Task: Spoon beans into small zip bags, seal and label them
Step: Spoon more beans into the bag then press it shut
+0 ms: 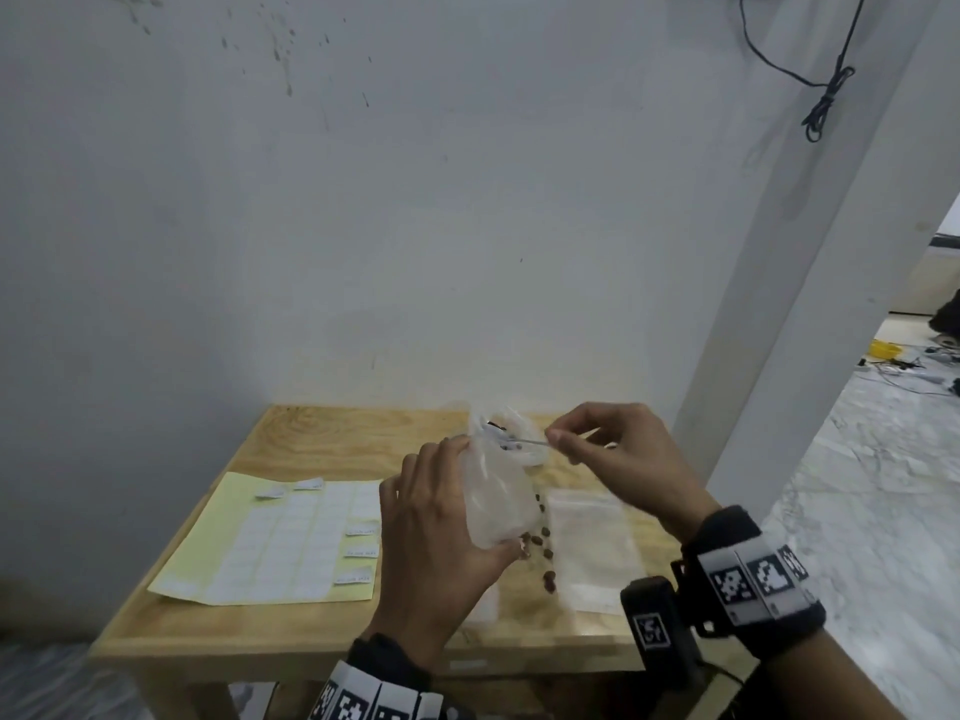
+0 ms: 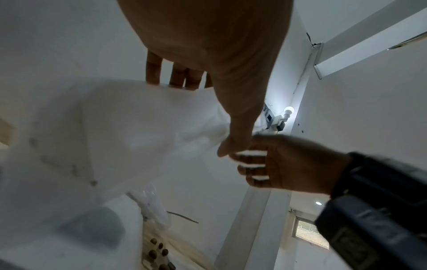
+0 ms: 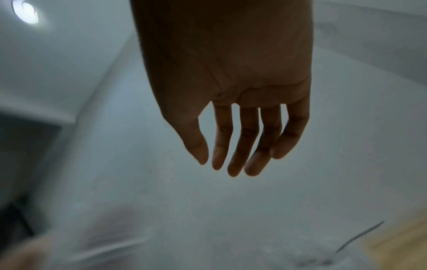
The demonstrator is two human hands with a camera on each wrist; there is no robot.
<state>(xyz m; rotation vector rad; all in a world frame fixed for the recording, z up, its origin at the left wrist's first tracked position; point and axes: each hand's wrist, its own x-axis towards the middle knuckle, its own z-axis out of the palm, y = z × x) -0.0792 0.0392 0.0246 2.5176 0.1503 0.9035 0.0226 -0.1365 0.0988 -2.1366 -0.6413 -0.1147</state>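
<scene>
My left hand [image 1: 441, 511] holds a small clear zip bag [image 1: 501, 496] upright above the wooden table [image 1: 291, 439], thumb under it and fingers along its far side. In the left wrist view the zip bag [image 2: 138, 127] fills the middle under my left hand [image 2: 219, 73]. My right hand [image 1: 563, 439] pinches the thin handle of a metal spoon [image 1: 519, 443], whose bowl sits at the bag's mouth with dark beans in it. Several loose brown beans [image 1: 543, 545] lie on the table below the bag. The right wrist view shows only my right hand [image 3: 231, 127], no spoon.
A second empty zip bag [image 1: 592, 548] lies flat on the table at the right. A yellow label sheet [image 1: 280, 537] covers the left side, with a few peeled labels [image 1: 361, 531] curling at its edges. A white wall stands behind and a pillar [image 1: 810, 304] to the right.
</scene>
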